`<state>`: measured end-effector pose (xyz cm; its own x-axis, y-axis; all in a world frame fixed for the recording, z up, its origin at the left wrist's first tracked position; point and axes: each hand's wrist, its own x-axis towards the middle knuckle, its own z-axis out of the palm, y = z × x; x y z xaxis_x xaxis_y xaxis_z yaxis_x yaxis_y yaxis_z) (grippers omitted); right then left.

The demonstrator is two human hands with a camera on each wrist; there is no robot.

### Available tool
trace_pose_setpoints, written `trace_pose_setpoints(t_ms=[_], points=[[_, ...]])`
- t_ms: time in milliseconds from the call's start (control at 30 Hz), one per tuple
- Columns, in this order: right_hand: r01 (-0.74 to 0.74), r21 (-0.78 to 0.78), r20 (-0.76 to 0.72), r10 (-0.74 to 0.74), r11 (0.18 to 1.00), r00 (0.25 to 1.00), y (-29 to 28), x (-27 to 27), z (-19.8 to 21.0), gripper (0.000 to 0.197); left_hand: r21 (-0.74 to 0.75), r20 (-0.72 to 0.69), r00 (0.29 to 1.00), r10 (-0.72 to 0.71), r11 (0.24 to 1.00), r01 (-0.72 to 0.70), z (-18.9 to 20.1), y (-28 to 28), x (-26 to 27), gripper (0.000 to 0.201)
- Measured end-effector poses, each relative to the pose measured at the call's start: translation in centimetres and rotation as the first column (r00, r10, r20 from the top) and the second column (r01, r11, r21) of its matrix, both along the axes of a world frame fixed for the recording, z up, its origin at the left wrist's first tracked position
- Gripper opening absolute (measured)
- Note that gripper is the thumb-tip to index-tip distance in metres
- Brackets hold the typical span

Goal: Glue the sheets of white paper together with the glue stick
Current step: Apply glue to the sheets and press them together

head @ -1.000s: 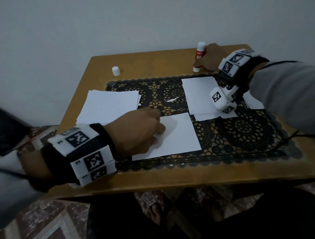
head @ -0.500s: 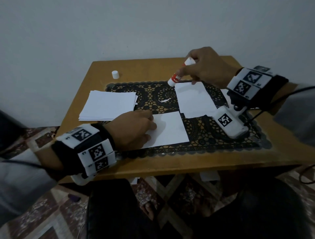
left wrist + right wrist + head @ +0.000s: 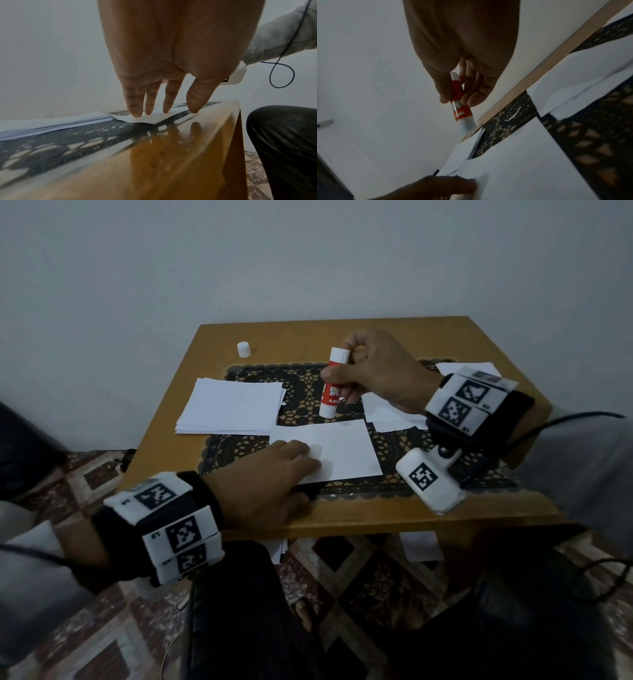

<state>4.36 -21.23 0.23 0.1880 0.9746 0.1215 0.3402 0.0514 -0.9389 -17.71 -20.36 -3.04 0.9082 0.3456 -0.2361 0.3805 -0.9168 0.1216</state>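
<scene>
Gripping glue stick point(image 3: 334, 385) — right hand point(image 3: 380, 371); left hand point(image 3: 274, 474) flat, pressing sheet point(image 3: 342, 450).

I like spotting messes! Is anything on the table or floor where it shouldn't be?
Yes. White sheets lie on the floor under the table, as if they slipped off. A small torn paper scrap sits on the black lace mat. The glue stick's cap stands alone by the table's far edge.

Black lace mat point(image 3: 394, 453) on wooden table point(image 3: 342, 518); patterned floor point(image 3: 359, 583).
</scene>
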Motion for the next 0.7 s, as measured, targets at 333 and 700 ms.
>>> trace_pose_setpoints(t_ms=[333,700], points=[[0.033,0.044,0.239,-0.042,0.999,0.97,1.8,-3.8,-1.7,0.04,0.033,0.03,0.998,-0.064,0.997,0.063,-1.1,-0.5,-1.5,0.057],[-0.008,0.15,0.442,-0.06,0.989,0.895,3.2,-6.6,-3.0,0.047,0.04,0.002,0.998,-0.063,0.997,0.062,-0.2,-0.8,-1.3,0.065]])
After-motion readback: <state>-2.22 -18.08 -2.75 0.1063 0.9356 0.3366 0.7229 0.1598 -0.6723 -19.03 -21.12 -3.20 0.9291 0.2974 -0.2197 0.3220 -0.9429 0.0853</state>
